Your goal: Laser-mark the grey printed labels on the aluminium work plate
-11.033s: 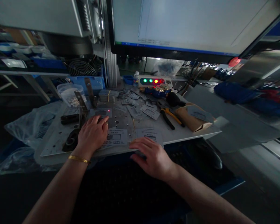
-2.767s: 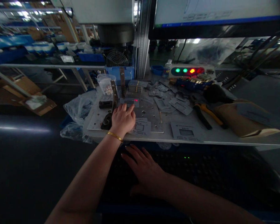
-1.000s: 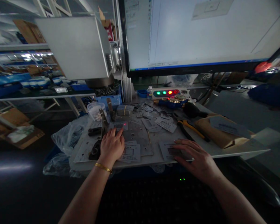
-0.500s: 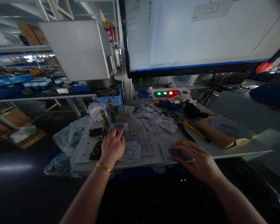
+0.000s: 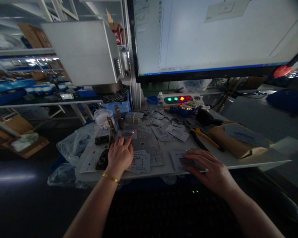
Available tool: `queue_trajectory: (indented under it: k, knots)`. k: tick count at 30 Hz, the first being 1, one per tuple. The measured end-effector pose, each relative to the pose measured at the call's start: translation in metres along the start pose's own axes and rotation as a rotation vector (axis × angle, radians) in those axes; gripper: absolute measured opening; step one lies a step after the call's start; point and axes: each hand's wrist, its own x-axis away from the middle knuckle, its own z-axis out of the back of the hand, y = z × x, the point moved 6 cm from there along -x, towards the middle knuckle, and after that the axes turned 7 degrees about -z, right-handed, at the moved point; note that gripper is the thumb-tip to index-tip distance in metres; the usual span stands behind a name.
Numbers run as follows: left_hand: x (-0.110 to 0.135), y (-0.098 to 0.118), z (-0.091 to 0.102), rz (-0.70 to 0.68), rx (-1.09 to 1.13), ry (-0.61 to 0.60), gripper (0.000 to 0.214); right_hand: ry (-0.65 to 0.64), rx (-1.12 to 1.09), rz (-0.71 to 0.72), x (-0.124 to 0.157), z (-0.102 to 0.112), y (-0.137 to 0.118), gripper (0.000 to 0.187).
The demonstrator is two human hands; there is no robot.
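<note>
A small printed faceplate (image 5: 128, 134) is laid flat on a perforated metal plate (image 5: 150, 150), left of centre on the bench (image 5: 238, 161) and just below the grey marking head (image 5: 83, 53). A red light dot (image 5: 132, 132) is seen on its far right part. The faceplate is pinned by the fingertips of the left hand (image 5: 119, 156), palm down, with the fingers straight and held close together; nothing is pinched.

The faceplate is judged thin, light and fairly stiff, though easily bent or scratched, and likely to slide on the smooth metal. It is best taken by a free edge, lifted from beneath rather than by its printed face. Whether it is metal or plastic cannot be told.

A few like pieces (image 5: 140, 162) are stacked just right of the left hand. Further right, at the near edge of the bench, another faceplate (image 5: 180, 158) is partly covered by the right hand (image 5: 208, 168), whose fingers are loosely spread and laid flat, gripping nothing. Beyond are yellow-handled pliers (image 5: 201, 137), a clear tub (image 5: 102, 118) on the far left, and a lamp box (image 5: 177, 99) below the monitor (image 5: 213, 33).
</note>
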Motion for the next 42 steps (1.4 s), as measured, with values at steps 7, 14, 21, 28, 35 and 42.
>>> queue_trajectory:
  k: [7, 14, 21, 28, 35, 42]
  knots:
    - [0.001, 0.0, -0.001, 0.005, 0.045, 0.011, 0.043, 0.0, -0.01, 0.007, 0.0, 0.001, -0.002, 0.02]
    - [-0.003, 0.0, 0.013, 0.023, 0.076, -0.041, 0.043, -0.017, -0.004, 0.014, -0.001, 0.001, -0.001, 0.02]
    - [0.015, 0.007, 0.048, -0.04, 0.028, 0.002, 0.037, 0.014, -0.038, -0.02, -0.002, 0.005, -0.002, 0.02]
    - [0.024, -0.004, 0.019, -0.087, 0.054, 0.011, 0.02, 0.009, -0.067, 0.026, -0.004, 0.006, -0.019, 0.018]
    - [0.007, -0.007, 0.013, -0.095, 0.189, -0.074, 0.026, -0.36, -0.066, 0.232, -0.022, -0.046, -0.131, 0.044]
    - [0.027, -0.006, 0.025, -0.209, 0.258, -0.201, 0.045, -0.483, -0.016, -0.035, -0.051, -0.092, -0.13, 0.049]
